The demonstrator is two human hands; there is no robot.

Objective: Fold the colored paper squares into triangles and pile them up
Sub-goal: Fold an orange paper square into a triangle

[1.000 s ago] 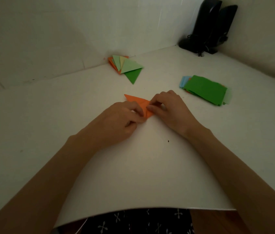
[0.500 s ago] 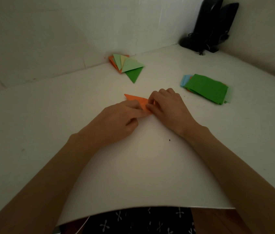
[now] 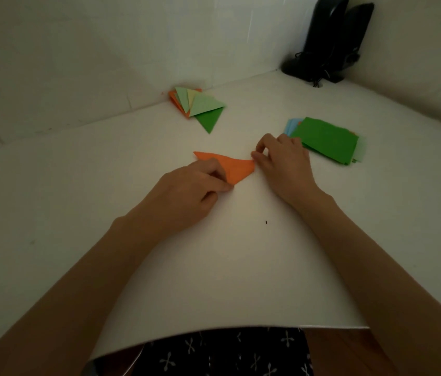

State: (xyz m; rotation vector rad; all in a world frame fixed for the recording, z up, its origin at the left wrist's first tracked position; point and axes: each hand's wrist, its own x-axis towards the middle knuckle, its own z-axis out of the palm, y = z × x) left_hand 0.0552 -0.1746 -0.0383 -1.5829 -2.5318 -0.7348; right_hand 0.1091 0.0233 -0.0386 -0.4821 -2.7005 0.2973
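An orange paper (image 3: 237, 168), folded into a triangle, lies flat on the white table (image 3: 241, 267) in the middle. My left hand (image 3: 189, 191) presses its near left part with curled fingers and thumb. At the triangle's right corner my right hand (image 3: 281, 161) pinches the paper between curled fingertips. A pile of folded triangles (image 3: 200, 105), green, yellow and orange, lies at the back by the wall. To the right sits a stack of unfolded squares (image 3: 325, 139) with a green sheet on top and blue beneath.
Two black speakers (image 3: 330, 39) with a tangle of cable stand in the far right corner. White walls close the table at the back and right. The table's near edge curves above a dark patterned cloth (image 3: 227, 354).
My right hand has slid right along the orange paper to its right corner, uncovering more of the triangle. My left hand has stayed on the near left part.
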